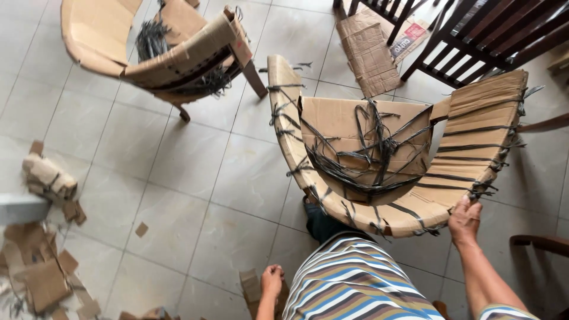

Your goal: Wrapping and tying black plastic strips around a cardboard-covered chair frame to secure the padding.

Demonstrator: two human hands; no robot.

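Head view: we see the near chair [379, 172] fully wrapped in brown cardboard, back rail and seat, bound with many black straps [370, 154]; it stands on the tiled floor [189, 172] just ahead of us. We judge the wrapping largely done; loose strap ends [284, 118] are left untrimmed. A second wrapped chair [160, 53] stands beyond, well apart. Cardboard scraps [44, 278] lie at left. Right hand [464, 220], arm extended forward, fingers closed over the curved back rail. Left hand [272, 280] is low by the hip, curled loosely; we cannot tell if it holds anything
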